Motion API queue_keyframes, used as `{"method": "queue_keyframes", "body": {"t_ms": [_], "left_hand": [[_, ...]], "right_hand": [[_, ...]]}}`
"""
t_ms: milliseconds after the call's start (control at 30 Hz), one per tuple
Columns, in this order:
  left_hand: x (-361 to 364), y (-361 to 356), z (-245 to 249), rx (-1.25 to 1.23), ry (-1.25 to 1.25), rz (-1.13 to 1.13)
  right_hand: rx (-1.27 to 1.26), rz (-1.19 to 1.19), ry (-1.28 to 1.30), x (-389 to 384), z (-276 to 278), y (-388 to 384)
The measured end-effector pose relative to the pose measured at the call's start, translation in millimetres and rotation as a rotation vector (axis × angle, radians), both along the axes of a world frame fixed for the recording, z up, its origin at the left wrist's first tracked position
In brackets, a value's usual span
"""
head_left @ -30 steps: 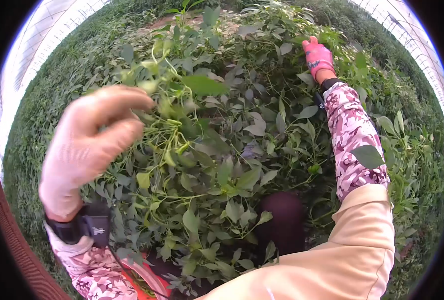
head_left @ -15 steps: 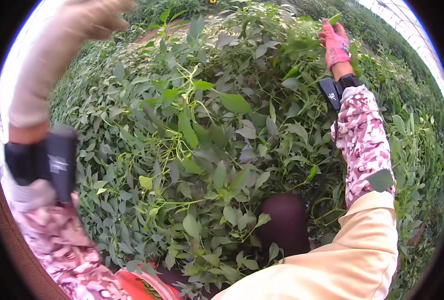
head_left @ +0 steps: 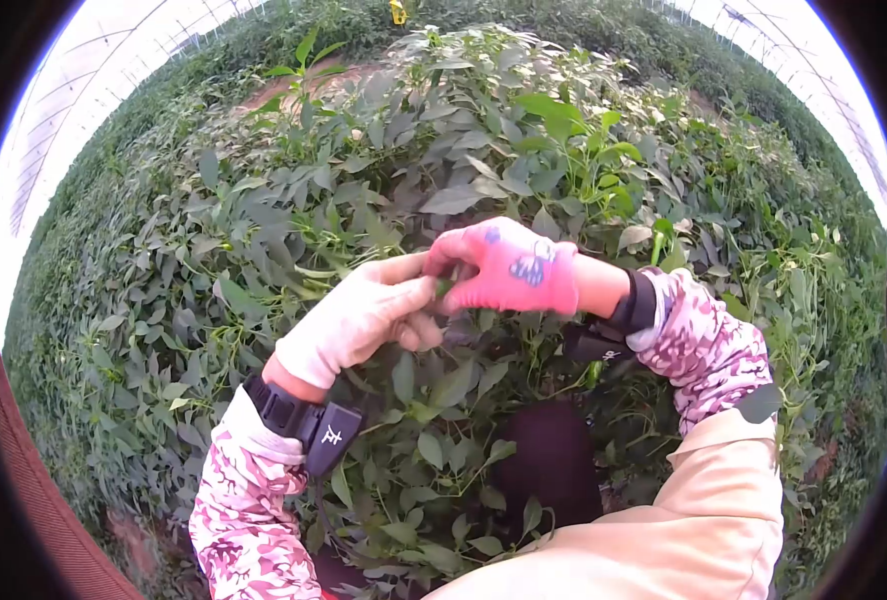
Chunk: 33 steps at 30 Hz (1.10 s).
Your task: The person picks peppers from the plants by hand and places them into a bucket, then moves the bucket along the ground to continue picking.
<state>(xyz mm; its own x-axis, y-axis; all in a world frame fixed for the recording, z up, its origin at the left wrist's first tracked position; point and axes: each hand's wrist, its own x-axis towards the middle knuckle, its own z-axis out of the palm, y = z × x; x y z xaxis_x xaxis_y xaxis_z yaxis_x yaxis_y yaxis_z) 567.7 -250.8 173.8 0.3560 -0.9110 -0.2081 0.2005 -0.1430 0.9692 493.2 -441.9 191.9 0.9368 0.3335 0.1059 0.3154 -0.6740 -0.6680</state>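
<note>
My left hand (head_left: pixel 369 315), in a pale glove, meets my right hand (head_left: pixel 509 265), in a pink glove, above the leafy plants. Between their closed fingertips shows a small part of a green pepper (head_left: pixel 443 288); the rest of it is hidden by the gloves. The fingers of both hands are curled and touch each other around it. Pepper plants (head_left: pixel 454 200) with dense leaves surround the hands. Near my right wrist, another green pepper (head_left: pixel 658 248) hangs among the leaves.
Pepper foliage (head_left: pixel 144 330) fills both sides and the background. A dark rounded shape (head_left: pixel 549 465) lies low among the leaves before me. A yellow object (head_left: pixel 398 12) hangs at the far top. Pale greenhouse sheeting (head_left: pixel 89 90) arches overhead.
My left hand has come down from the upper left, and my right hand has moved down and inward with the green pepper. Both now meet at the middle. The red bucket has mostly left view.
</note>
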Motion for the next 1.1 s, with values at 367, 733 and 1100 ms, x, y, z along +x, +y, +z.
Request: {"method": "queue_keyframes", "body": {"t_ms": [367,733,1100], "left_hand": [[-4,29,-19,-0.3,0.083,0.212],[-22,15,-24,-0.459,0.26,0.223],[-27,-12,-21,-0.624,0.148,0.294]], "right_hand": [[-0.957,-0.705,-0.269,85,-37,-173],[-1.281,-0.581,-0.345,80,-43,-189],[0.45,-0.288,-0.448,14,42,-22]]}}
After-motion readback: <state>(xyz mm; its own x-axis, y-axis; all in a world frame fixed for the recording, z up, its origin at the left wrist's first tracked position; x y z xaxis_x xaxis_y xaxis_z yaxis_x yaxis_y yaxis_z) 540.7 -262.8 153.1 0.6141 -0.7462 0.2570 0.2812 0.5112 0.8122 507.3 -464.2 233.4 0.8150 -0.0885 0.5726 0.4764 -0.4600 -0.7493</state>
